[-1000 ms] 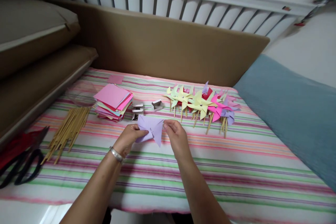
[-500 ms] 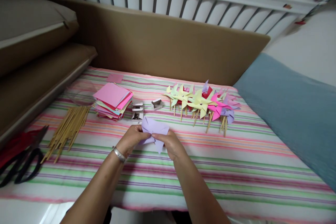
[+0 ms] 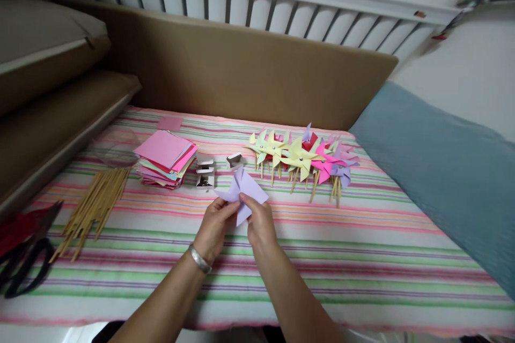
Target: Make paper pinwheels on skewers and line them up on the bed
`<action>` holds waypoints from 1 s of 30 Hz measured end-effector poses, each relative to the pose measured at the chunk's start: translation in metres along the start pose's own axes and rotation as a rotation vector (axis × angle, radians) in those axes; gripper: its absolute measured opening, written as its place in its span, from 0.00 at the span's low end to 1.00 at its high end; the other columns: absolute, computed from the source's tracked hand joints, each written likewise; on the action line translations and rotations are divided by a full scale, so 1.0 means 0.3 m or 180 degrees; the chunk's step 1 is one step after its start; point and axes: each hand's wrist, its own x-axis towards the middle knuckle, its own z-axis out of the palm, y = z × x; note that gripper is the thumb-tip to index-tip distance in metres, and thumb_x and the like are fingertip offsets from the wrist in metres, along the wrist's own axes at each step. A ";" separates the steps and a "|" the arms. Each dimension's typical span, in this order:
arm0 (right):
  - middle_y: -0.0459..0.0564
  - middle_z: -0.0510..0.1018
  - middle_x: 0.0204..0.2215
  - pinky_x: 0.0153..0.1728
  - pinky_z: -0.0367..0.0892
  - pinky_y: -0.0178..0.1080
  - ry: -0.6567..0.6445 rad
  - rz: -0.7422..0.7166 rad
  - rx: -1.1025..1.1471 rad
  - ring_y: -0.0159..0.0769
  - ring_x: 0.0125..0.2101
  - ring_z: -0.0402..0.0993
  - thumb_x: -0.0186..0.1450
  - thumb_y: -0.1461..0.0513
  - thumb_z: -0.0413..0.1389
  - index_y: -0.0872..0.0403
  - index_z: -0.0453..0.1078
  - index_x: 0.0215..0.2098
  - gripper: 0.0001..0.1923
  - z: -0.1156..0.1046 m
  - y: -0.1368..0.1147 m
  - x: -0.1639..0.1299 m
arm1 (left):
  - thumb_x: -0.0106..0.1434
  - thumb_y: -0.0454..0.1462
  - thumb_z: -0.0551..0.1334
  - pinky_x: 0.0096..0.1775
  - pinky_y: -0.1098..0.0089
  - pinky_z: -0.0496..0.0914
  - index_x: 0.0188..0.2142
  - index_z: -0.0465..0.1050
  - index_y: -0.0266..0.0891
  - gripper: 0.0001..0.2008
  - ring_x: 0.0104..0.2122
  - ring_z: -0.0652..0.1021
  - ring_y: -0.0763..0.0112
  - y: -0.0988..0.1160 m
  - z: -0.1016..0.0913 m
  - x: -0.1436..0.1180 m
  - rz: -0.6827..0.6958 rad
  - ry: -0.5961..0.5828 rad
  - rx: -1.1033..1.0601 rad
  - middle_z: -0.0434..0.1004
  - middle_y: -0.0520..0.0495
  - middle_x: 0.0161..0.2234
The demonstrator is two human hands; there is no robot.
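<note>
The held paper [image 3: 254, 187] is pale lilac; the cloth [image 3: 341, 233] is white with pink, green, purple and orange stripes; the pinwheels [image 3: 301, 159] show yellow, mint, hot pink, red and lilac; the bracelet [image 3: 200, 259] is silver.

The place looks like a room in a home: a striped cloth [image 3: 362, 262] is spread under everything, large brown cushions [image 3: 60, 104] are piled at the left, and white slats [image 3: 237, 8], similar to a radiator, run behind. Paper pinwheels [image 3: 300, 158] and a stack of coloured paper [image 3: 163, 150] make it a small craft corner.
</note>
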 end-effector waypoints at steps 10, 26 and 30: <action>0.48 0.81 0.31 0.37 0.70 0.38 0.0069 0.0185 0.0383 0.38 0.33 0.76 0.46 0.65 0.64 0.56 0.74 0.32 0.13 0.053 0.032 -0.056 | 0.43 0.35 0.71 0.37 0.72 0.67 0.26 0.76 0.36 0.09 0.28 0.77 0.73 -0.007 -0.001 0.009 0.0128 0.0433 -0.0279 0.80 0.50 0.26; 0.51 0.73 0.47 0.47 0.64 0.46 -0.1344 -0.1349 -0.2402 0.42 0.47 0.69 0.55 0.66 0.55 0.48 0.68 0.46 0.20 -0.074 -0.073 0.015 | 0.37 0.31 0.68 0.25 0.72 0.67 0.21 0.73 0.33 0.08 0.21 0.74 0.71 0.178 -0.134 0.073 -0.0100 0.0895 0.0033 0.77 0.48 0.19; 0.48 0.62 0.58 0.56 0.56 0.50 -0.1767 -0.1957 -0.3172 0.43 0.57 0.59 0.58 0.66 0.54 0.45 0.71 0.44 0.16 -0.071 -0.078 -0.007 | 0.38 0.31 0.68 0.26 0.72 0.67 0.23 0.74 0.32 0.10 0.21 0.75 0.70 0.178 -0.127 0.065 -0.0163 0.0835 0.0185 0.77 0.48 0.20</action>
